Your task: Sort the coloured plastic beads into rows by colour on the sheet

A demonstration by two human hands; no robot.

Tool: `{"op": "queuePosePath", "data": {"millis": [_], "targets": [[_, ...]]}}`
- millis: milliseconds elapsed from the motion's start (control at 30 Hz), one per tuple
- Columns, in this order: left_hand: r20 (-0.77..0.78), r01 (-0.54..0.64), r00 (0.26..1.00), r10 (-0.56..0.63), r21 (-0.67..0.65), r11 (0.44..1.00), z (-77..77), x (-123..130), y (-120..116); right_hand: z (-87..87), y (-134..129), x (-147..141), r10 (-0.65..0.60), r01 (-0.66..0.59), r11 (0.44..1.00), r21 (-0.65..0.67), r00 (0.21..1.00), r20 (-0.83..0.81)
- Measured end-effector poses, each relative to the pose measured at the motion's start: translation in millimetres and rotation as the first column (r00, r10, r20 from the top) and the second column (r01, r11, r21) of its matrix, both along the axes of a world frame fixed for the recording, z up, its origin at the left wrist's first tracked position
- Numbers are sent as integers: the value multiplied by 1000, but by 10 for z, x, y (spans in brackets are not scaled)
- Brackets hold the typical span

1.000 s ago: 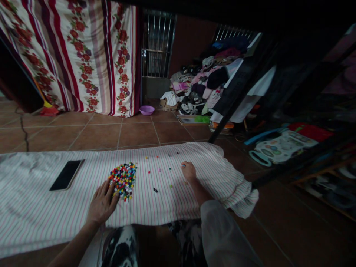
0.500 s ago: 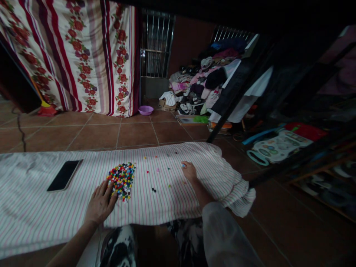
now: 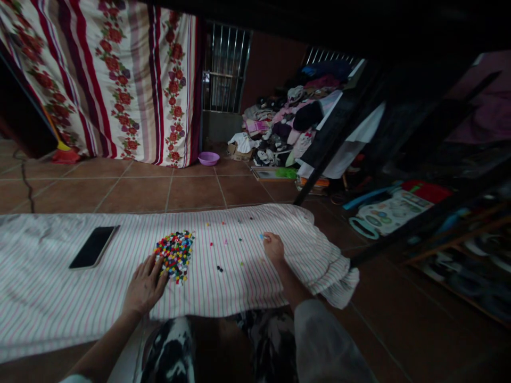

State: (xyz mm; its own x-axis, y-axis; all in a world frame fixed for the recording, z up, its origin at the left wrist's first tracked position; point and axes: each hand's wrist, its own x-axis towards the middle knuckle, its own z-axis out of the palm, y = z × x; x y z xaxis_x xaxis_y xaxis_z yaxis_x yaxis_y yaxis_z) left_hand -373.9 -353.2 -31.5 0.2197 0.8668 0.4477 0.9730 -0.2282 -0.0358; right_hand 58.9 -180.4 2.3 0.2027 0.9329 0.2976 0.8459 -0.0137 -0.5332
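A pile of small multicoloured pieces (image 3: 176, 255) lies on the striped cloth (image 3: 191, 300). My left hand (image 3: 145, 284) rests flat at the pile's lower left edge, fingers spread, fingertips touching the nearest pieces. To the right, my right hand (image 3: 274, 247) is on the cloth with its fingers curled together. A light blue piece (image 3: 262, 236) sits right at its fingertips; whether anything is pinched between them is too small to tell. Between the hands, single pieces are spaced apart, among them a red one (image 3: 211, 244), a pink one (image 3: 225, 242) and dark ones (image 3: 219, 269).
A black phone (image 3: 93, 247) lies on the cloth at the left. Beyond, on the tiled floor, are a purple basin (image 3: 208, 158), a heap of clothes (image 3: 279, 122) and a broom (image 3: 66, 153). A dark post (image 3: 319, 170) rises behind the cloth's right end.
My right hand has drawn back slightly from the light blue piece, which now shows more clearly beside its fingertips. My left hand stays by the pile. The view has shifted slightly.
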Motion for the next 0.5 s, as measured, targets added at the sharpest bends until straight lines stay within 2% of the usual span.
{"op": "queuePosePath", "data": {"millis": [300,500], "targets": [[-78,24,997,-21,38,999,7,-14,-11,-61,-34,73,66,-55,991,-122,994,83],[-35,20,999,-19,24,1000,-15,-18,-9,-139,-16,76,81,-72,992,-99,993,90]]}}
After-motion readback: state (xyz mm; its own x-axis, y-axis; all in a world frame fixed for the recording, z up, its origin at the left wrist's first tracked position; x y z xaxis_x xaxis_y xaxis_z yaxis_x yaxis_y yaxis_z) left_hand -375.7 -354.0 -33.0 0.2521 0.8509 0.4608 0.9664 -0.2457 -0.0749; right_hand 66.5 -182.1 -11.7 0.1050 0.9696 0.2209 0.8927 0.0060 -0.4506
